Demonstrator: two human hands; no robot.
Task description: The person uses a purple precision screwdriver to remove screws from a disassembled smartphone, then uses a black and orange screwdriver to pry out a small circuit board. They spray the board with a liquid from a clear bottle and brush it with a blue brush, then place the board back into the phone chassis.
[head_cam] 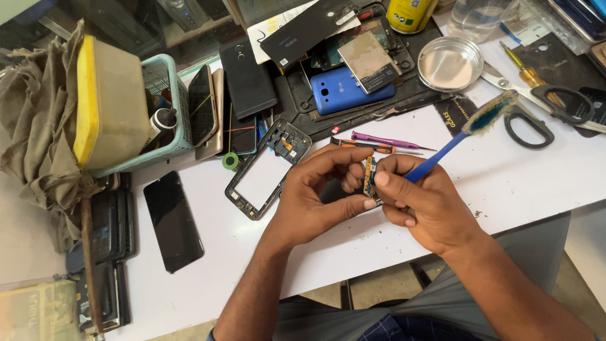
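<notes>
Both hands are pinching the small circuit board (370, 177); right hand (421, 205) is also gripping a blue brush (464, 136); left hand (315, 196) should be steadying it

**A crowded white bench over a pale floor**

You sit at a white worktable (505, 183), evenly lit and without hard shadows. Take the teal basket (170, 136) as your landmark: left of it hangs a drab cloth (35, 113), behind it is a dim, dark recess, and well below it, past the table's near edge, you see pale floor (584, 252).
</notes>
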